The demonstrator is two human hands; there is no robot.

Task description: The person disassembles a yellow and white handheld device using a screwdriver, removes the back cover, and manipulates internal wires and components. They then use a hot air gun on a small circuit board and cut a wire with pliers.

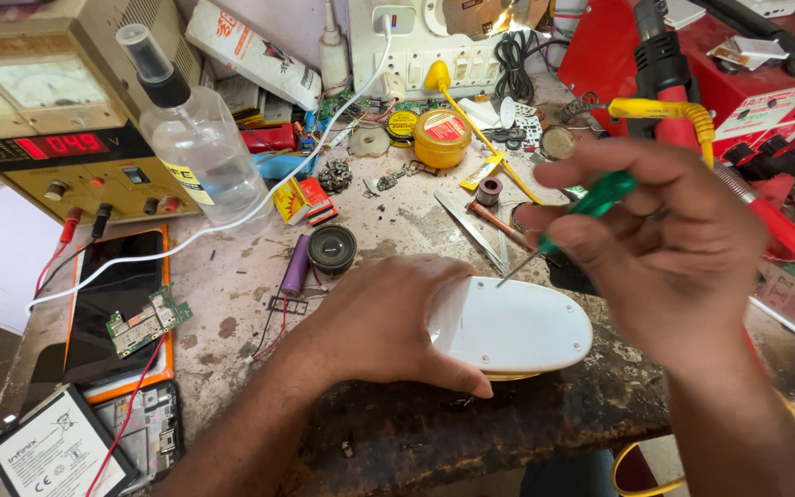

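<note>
Here the bench top [416, 230] is rough, stained and chipped, its front edge dark and crusted. On it, near that front edge, lies a smooth white oval casing [517, 327], glossy plastic with small screw holes along its rim. The left hand [384, 322] lies flat over the casing's left end, fingers wrapped down around its side, pressing it to the bench. The right hand [655, 239] pinches a thin screwdriver [581, 216] with a translucent green handle; its metal tip points down at the casing's upper edge, very close to it or touching.

Just behind the casing lie steel tweezers [466, 225], a small round black speaker [331, 248] and a purple cylindrical cell [296, 265]. Farther back stand a clear plastic bottle [200, 147] with a black nozzle and a round yellow tin [442, 136]. To the left, a green circuit board [147, 322] rests on an opened phone with an orange rim [112, 304], beside a beige power supply [57, 120] with a red display.
</note>
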